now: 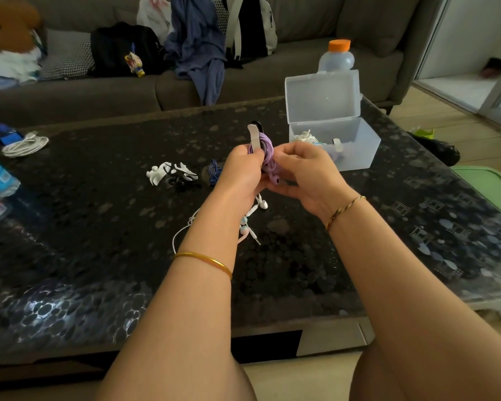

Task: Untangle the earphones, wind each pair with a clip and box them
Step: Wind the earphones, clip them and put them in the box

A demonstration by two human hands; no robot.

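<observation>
Nearly upright, purple earphones (266, 149) stand gripped between left hand (240, 175) and right hand (305, 175).

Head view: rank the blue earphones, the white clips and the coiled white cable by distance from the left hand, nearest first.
1. blue earphones, on the table just left of the left hand.
2. white clips, farther left, mid-table.
3. coiled white cable, at the table's far left edge.

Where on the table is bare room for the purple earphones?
Bare: right of the right hand, in front of the clear box; also between the white cable and the white clips. Crowded: white earphones under the left hand.
</observation>
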